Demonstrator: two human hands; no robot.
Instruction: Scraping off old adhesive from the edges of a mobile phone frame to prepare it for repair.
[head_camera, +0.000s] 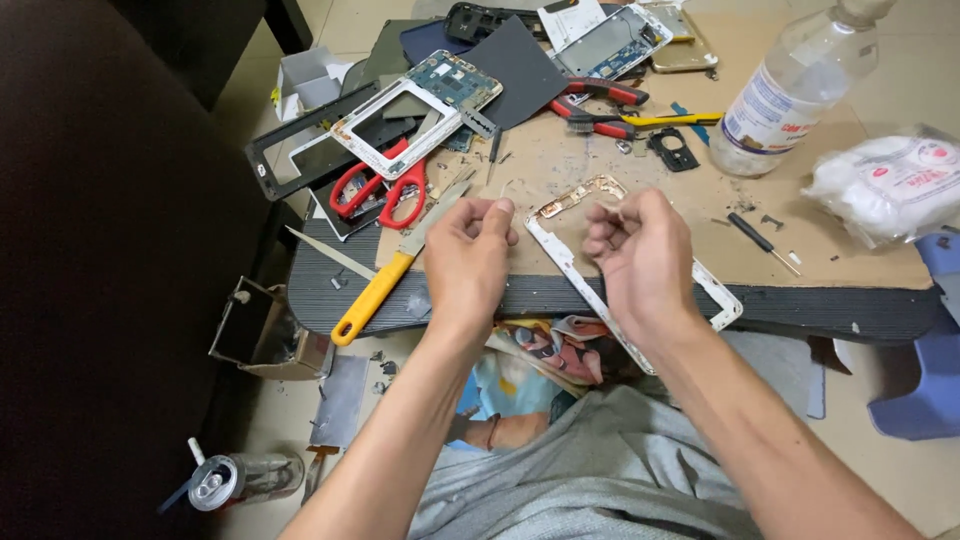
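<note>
Near the front edge of the worktop (620, 292), left hand (468, 255) and right hand (640, 255) hover with fingers curled, apparently pinching something too small to tell, just above a thin white phone frame (575, 272) overhanging that edge. Likely light, springy, easily bent; best gripped along the long side rails. Crowded by yellow-handled knife (378, 290) and red scissors (385, 188) leftward; more room toward the right.

A single head-worn camera looks steeply down and forward from close above the person's raised left hand (468, 258) and right hand (640, 255), over their lap, onto the low dark ribbed table (800, 305) cluttered with parts, with floor at both edges.
</note>
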